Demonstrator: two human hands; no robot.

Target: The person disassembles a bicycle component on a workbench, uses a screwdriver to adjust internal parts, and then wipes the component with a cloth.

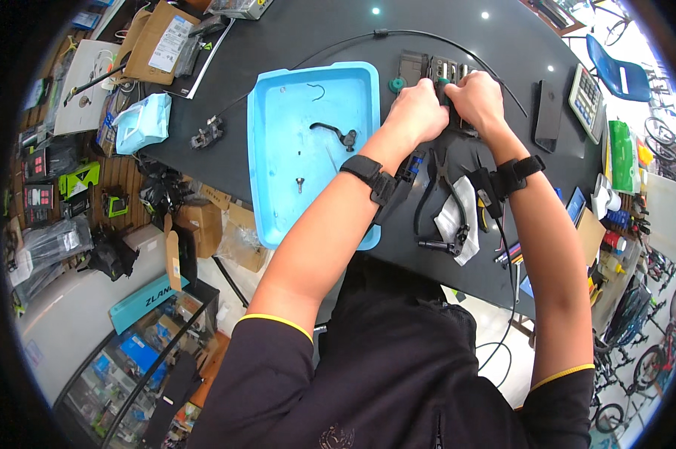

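Observation:
Both of my hands are over a dark, open tool case [413,66] with small bits in slots. My left hand [420,111] has its fingers curled at the case's near side, beside a round green knob [396,85]. Close to its right, my right hand [476,99] is closed too, its fingertips pointing at the left hand. A green piece [443,84] shows between them; what either hand grips is mostly hidden. Below the hands lie black-handled pliers [441,168] and a white cloth [452,224], with a black lever body [446,245] on the cloth.
Left of my arm, a light-blue tray [259,165] holds a black brake lever [338,133], a small bolt [300,184] and a bent wire. A black hose [428,34] arcs behind the case; a caliper [207,135] lies near the table's left edge. A calculator [585,97] lies right.

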